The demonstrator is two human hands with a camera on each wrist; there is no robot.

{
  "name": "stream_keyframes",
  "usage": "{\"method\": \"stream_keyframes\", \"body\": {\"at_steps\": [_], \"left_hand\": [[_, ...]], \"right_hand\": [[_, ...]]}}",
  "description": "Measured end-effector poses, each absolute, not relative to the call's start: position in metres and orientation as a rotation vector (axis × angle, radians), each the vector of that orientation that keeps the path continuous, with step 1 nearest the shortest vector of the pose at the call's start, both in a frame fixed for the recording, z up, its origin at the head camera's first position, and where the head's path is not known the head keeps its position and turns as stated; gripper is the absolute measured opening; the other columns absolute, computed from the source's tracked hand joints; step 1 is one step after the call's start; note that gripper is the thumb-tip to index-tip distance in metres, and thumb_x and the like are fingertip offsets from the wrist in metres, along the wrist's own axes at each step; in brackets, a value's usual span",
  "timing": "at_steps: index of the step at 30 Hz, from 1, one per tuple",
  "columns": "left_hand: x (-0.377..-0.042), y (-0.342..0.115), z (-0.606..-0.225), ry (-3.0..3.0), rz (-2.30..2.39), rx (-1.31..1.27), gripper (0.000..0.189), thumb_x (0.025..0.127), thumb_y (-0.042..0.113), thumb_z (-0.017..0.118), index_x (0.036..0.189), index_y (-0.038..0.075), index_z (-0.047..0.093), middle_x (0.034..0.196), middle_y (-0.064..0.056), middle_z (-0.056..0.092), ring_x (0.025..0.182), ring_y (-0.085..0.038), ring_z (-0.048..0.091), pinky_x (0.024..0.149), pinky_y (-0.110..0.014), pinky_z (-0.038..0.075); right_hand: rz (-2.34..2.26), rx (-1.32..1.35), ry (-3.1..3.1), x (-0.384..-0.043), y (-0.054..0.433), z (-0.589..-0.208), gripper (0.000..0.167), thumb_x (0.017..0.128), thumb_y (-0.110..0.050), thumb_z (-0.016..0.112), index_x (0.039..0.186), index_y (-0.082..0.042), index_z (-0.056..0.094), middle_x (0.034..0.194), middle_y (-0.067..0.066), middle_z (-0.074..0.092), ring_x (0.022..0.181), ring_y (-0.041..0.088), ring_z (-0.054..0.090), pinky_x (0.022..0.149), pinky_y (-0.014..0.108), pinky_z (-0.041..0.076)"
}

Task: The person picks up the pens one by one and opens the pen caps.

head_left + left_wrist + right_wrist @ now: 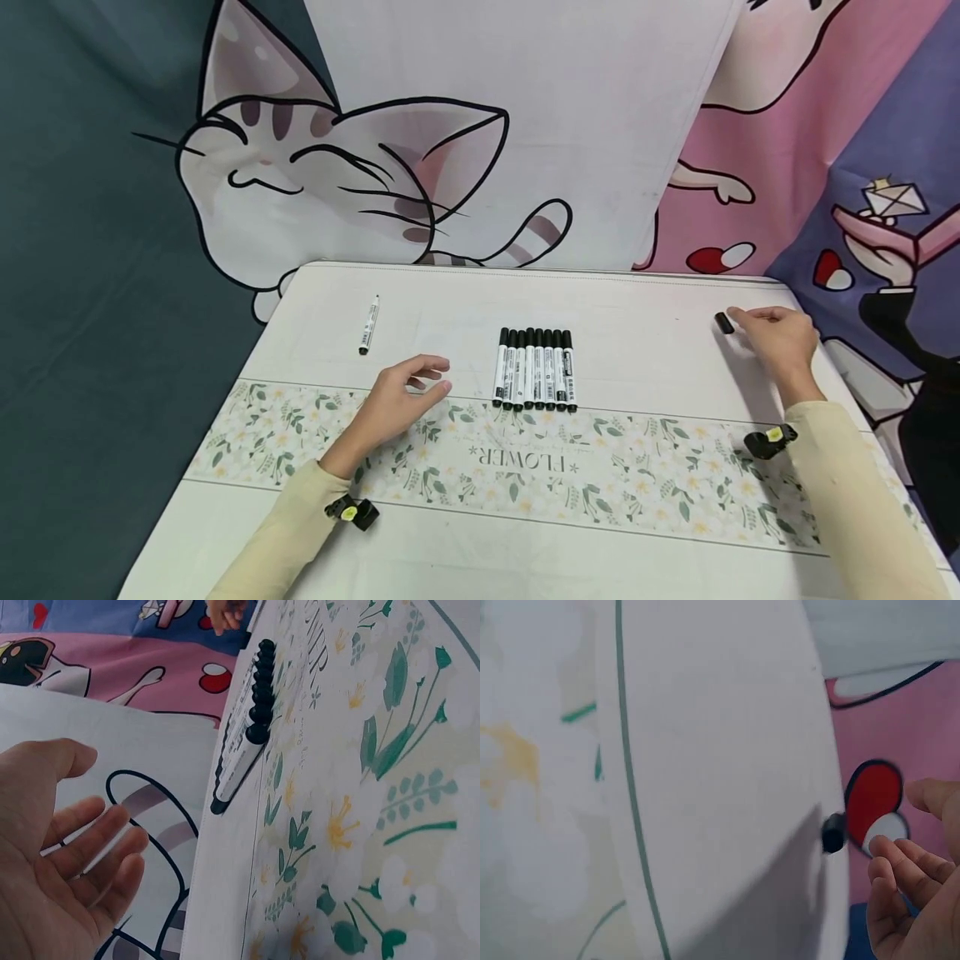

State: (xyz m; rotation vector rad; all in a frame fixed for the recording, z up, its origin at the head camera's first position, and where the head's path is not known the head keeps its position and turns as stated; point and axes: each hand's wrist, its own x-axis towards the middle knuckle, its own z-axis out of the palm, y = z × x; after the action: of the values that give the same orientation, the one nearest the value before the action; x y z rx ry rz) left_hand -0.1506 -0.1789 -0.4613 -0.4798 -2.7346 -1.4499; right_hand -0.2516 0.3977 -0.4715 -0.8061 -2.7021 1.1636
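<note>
Evidently both hands were raised at the table [637, 333], well apart from each other. The right hand [780, 337] was near the far right corner, its fingers loosely bent and the thumb parted from them; a small black cap [723, 322] sat on the tabletop just beside the fingertips, with a gap showing in the right wrist view. The left hand [405, 396] hung between the uncapped marker [369, 327] and the row of markers [529, 368], its fingers relaxed and slightly curved, thumb spread away from them. That uncapped marker lay alone on the left, its bare tip pointing toward the far edge. The row held eight white markers side by side near the middle, black caps at the far end. Its near end met a flowered band [645, 467] bearing upside-down lettering. Behind the table hung a sheet [300, 221] with a smiling cartoon cat.
</note>
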Motion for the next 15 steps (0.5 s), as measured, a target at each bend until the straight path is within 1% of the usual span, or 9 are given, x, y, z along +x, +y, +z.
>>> {"method": "stream_keyframes", "body": {"at_steps": [2,4,5,7,9,11,12,15], "left_hand": [[-0.151,-0.178,-0.462,-2.727,-1.438,-0.483,0.035,0.099,0.031,0.071,0.13,0.017,0.066,0.123,0.002,0.071,0.109,-0.017,0.067,0.089,-0.038,0.056],[-0.152,-0.176,-0.463,-2.717,-1.435,-0.485,0.035,0.099,0.029,0.07,0.131,0.016,0.065,0.122,0.002,0.071,0.108,-0.016,0.067,0.088,-0.038,0.056],[-0.153,-0.175,-0.463,-2.712,-1.439,-0.486,0.035,0.099,0.029,0.07,0.132,0.015,0.065,0.122,0.001,0.071,0.108,-0.015,0.067,0.088,-0.038,0.056],[-0.154,-0.172,-0.462,-2.702,-1.451,-0.486,0.036,0.099,0.028,0.07,0.132,0.014,0.065,0.121,0.001,0.072,0.107,-0.016,0.068,0.088,-0.039,0.056],[-0.156,-0.17,-0.462,-2.697,-1.464,-0.487,0.036,0.099,0.027,0.07,0.132,0.013,0.065,0.12,-0.002,0.072,0.107,-0.016,0.068,0.087,-0.04,0.056],[-0.158,-0.167,-0.462,-2.69,-1.466,-0.493,0.036,0.1,0.027,0.07,0.131,0.012,0.065,0.12,-0.003,0.072,0.107,-0.017,0.068,0.087,-0.041,0.056],[-0.158,-0.166,-0.462,-2.688,-1.461,-0.497,0.036,0.1,0.027,0.07,0.131,0.012,0.065,0.12,-0.004,0.072,0.107,-0.018,0.068,0.087,-0.042,0.056],[-0.16,-0.163,-0.464,-2.681,-1.457,-0.502,0.035,0.1,0.027,0.069,0.131,0.011,0.065,0.12,-0.004,0.072,0.107,-0.018,0.068,0.087,-0.044,0.056]], "right_hand": [[1.165,-0.789,-2.686,-0.248,0.395,-0.467,0.069,0.078,-0.074,0.071,0.111,-0.013,0.076,0.079,-0.026,0.054,0.113,0.025,0.049,0.081,0.035,0.037],[1.177,-0.754,-2.679,-0.243,0.391,-0.462,0.071,0.079,-0.073,0.071,0.115,-0.011,0.075,0.074,-0.031,0.053,0.125,0.033,0.046,0.094,0.042,0.038],[1.176,-0.734,-2.67,-0.241,0.389,-0.46,0.073,0.079,-0.073,0.072,0.117,-0.01,0.074,0.069,-0.034,0.052,0.125,0.032,0.046,0.099,0.045,0.037],[1.172,-0.691,-2.658,-0.234,0.383,-0.455,0.074,0.08,-0.071,0.072,0.12,-0.009,0.072,0.061,-0.04,0.049,0.116,0.022,0.053,0.101,0.043,0.036],[1.162,-0.629,-2.643,-0.226,0.376,-0.448,0.072,0.082,-0.068,0.073,0.123,-0.008,0.072,0.059,-0.042,0.048,0.103,0.009,0.056,0.099,0.038,0.037],[1.148,-0.577,-2.625,-0.217,0.368,-0.443,0.07,0.082,-0.065,0.075,0.125,-0.01,0.072,0.062,-0.044,0.049,0.084,-0.006,0.053,0.084,0.027,0.04],[1.149,-0.551,-2.617,-0.212,0.365,-0.439,0.069,0.083,-0.063,0.076,0.126,-0.01,0.072,0.064,-0.045,0.05,0.078,-0.01,0.051,0.076,0.023,0.04],[1.176,-0.468,-2.585,-0.201,0.354,-0.432,0.063,0.084,-0.055,0.079,0.128,-0.01,0.072,0.07,-0.043,0.055,0.075,-0.013,0.056,0.068,0.016,0.042]]}}
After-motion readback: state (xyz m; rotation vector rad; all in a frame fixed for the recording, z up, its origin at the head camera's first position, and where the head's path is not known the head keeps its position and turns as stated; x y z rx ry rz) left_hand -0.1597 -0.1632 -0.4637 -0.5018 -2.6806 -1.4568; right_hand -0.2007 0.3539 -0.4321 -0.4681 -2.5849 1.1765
